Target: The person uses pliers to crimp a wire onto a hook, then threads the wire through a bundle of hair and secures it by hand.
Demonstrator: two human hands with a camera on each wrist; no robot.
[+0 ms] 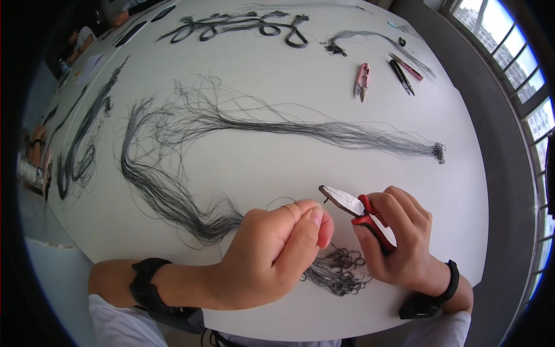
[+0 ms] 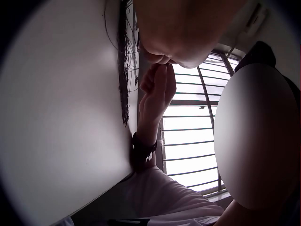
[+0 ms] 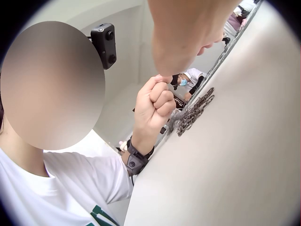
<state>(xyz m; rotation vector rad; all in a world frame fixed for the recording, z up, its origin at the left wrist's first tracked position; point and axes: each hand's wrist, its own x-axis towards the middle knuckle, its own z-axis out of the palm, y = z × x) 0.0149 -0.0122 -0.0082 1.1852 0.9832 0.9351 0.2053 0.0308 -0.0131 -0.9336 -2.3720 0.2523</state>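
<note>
In the head view my left hand (image 1: 274, 248) is curled, its thumb pressed against the index finger. A thin dark strand (image 1: 283, 199) loops beside that index finger and crosses it; its end in the pinch is hidden. My right hand (image 1: 404, 231) grips small pliers (image 1: 346, 200) with red and black handles, their nose pointing toward the left fingertips. A tiny dark piece (image 1: 325, 200) sticks out near the pliers' tip. Beneath the left hand runs a bundle of dark wire-like strands (image 1: 179, 208), ending in curled tips (image 1: 341, 272) on the table.
A second bundle (image 1: 324, 132) stretches across the white table (image 1: 404, 179). Pink thread snips (image 1: 362, 81) and further snips (image 1: 400, 75) lie at the back right. Looped dark bundles (image 1: 248, 26) sit at the far side, another bundle (image 1: 87, 133) at the left.
</note>
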